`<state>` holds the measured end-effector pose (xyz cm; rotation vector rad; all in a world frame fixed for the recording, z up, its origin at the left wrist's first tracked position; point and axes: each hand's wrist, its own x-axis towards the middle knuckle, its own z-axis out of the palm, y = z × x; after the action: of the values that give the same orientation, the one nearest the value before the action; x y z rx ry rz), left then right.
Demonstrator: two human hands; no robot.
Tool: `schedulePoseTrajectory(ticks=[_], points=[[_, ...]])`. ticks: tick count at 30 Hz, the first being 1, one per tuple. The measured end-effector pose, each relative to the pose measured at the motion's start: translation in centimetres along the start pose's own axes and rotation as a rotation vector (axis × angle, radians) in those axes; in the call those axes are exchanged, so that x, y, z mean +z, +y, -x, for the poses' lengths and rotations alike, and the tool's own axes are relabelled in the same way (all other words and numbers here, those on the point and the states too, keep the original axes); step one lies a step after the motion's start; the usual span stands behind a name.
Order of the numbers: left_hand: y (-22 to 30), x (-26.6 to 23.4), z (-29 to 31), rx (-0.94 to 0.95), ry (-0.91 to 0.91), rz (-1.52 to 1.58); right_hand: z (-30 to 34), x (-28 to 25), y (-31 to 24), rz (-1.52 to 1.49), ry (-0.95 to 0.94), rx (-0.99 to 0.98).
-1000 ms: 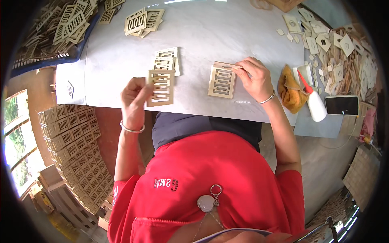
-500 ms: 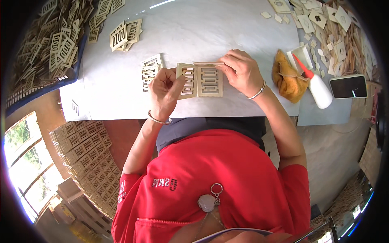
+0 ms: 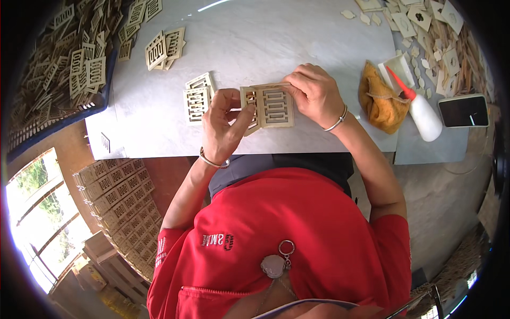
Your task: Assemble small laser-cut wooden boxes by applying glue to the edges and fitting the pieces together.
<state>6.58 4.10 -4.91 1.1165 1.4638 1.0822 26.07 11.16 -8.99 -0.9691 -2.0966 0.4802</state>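
A grey-white table (image 3: 329, 48) spreads before the person, whose red shirt (image 3: 287, 207) fills the lower middle. At the upper left, a blue-rimmed crate (image 3: 110, 80) is heaped with slotted wooden panels; a tall block of stacked panels (image 3: 119, 199) stands below the table's left end. A pile of wooden offcuts (image 3: 425, 40) covers the upper right.

The right hand (image 3: 311, 93) has its thumb and fingers brought together, pinching the right end of a thin piece (image 3: 270, 85) seen nearly edge-on. The left hand (image 3: 228, 119) is partly curled, its thumb and fingers clamped on a tilted panel (image 3: 245, 109).

To the right of the hands lie a white bottle with a red nozzle (image 3: 426, 119), a mustard-coloured cloth (image 3: 380, 103) and a dark-screened phone (image 3: 465, 111).

Between the hands, a slotted panel (image 3: 275, 110) faces upward near the table's front edge, with the thin piece along its far edge and the tilted panel meeting its left side. Two loose panels (image 3: 194, 91) overlap just left of the left hand. Smallest are the pale scraps (image 3: 365, 18) by the offcuts.
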Motion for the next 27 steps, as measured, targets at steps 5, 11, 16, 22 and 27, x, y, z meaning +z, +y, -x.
schedulePoseTrajectory(ticks=[5, 11, 16, 22, 27], points=[[0.8, 0.6, 0.0, 0.054, -0.041, -0.218, 0.1, 0.4, -0.1, -0.047, 0.054, -0.039], [0.6, 0.4, 0.2, 0.130, -0.069, -0.326, 0.1, 0.2, -0.4, -0.048, 0.028, -0.043], [0.6, -2.8, -0.3, 0.222, -0.109, -0.463, 0.7, -1.1, -0.4, -0.039, -0.055, 0.012], [0.7, -11.5, -1.6, 0.499, -0.229, -1.191, 0.7, -6.2, -1.0, 0.117, 0.015, 0.039], [-0.8, -13.7, -2.2, 0.539, -0.305, -1.264, 2.1, -7.6, -2.3, 0.134, 0.062, 0.154]])
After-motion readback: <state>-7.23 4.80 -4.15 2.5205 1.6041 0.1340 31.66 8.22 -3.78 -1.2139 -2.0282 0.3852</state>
